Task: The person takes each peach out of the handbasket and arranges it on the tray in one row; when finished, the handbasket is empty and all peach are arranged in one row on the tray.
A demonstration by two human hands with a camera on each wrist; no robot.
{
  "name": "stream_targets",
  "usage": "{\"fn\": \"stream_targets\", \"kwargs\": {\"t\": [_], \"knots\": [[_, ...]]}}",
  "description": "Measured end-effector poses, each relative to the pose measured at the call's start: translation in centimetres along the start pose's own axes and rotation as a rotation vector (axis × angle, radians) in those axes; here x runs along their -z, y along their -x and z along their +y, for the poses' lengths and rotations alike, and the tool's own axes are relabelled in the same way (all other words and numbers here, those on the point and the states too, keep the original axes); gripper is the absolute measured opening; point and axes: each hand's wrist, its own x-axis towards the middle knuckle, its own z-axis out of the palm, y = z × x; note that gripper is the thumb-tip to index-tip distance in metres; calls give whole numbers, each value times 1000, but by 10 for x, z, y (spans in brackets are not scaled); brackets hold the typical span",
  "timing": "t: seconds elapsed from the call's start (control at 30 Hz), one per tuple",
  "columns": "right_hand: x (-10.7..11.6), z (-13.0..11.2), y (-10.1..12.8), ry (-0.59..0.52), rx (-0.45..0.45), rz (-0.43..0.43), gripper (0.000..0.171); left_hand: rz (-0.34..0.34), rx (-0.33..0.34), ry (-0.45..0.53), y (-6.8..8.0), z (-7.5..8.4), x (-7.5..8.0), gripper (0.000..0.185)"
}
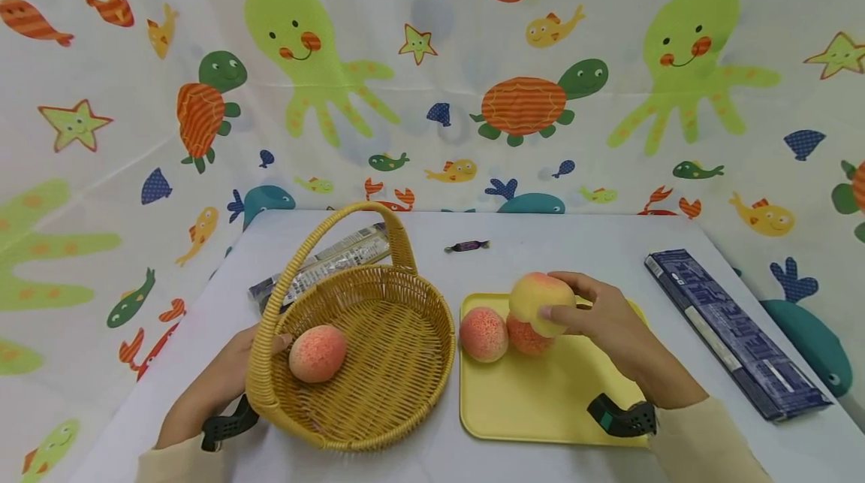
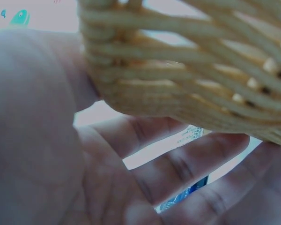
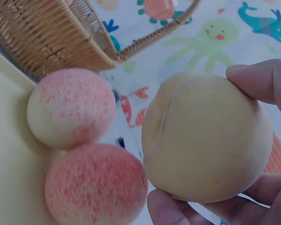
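My right hand [image 1: 608,325] pinches a yellow peach [image 1: 541,295] with a pink blush, held above the back of a yellow tray [image 1: 534,404]. The right wrist view shows thumb and fingers on opposite sides of this peach [image 3: 208,136]. Under and beside it, two pink speckled peaches [image 1: 483,334] lie on the tray against its left side. My left hand [image 1: 226,374] grips the left rim of a wicker basket [image 1: 392,370], thumb over the edge. Its fingers [image 2: 178,168] reach beneath the weave in the left wrist view. One pink peach [image 1: 317,354] sits inside the basket, at the left.
The basket's tall hooped handle [image 1: 324,231] arches over its left and back. Behind it lies a long silvery packet [image 1: 338,261]. A small purple wrapped candy [image 1: 467,246] is at the back middle; a long blue packet [image 1: 733,333] lies right of the tray. A patterned curtain [image 1: 432,77] hangs behind.
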Motion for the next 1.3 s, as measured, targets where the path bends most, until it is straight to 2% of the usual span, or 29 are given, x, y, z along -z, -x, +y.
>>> {"fn": "stream_targets", "kwargs": {"t": [0.5,0.87,1.3], "knots": [[25,28,8,50,-1,132,74,10,-8,9,-2,-4,0,46],[26,49,0,47,-44,175,85,-1,13,10,-2,-4,0,46],[22,62,-5,125,-97,219,91,-20,-6,21,-3,-4,1,45]]}}
